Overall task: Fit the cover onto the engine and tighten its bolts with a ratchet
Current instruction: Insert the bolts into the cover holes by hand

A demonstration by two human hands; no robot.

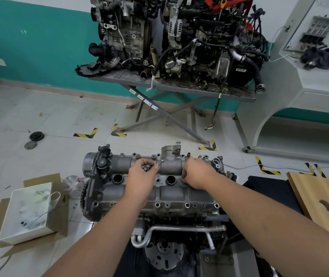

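The grey metal cover [171, 193] lies on top of the engine [165, 242] in front of me, with open bolt holes along its near edge. My left hand [142, 176] hovers over the cover's middle and holds several bolts [146, 167] in its curled fingers, one bolt [160, 162] sticking out past the thumb. My right hand [196, 173] rests on the cover further right, its fingertips curled down at a spot near a round plug hole [170, 179]; what they pinch is hidden. No ratchet shows.
A white box [28, 212] sits on flattened cardboard on the floor at left. A wooden board [323, 198] lies at right. Beyond stands a metal stand [171, 86] bearing other engines, and a white cabinet [309, 76] at far right. Pulleys [37, 136] lie on the tiles.
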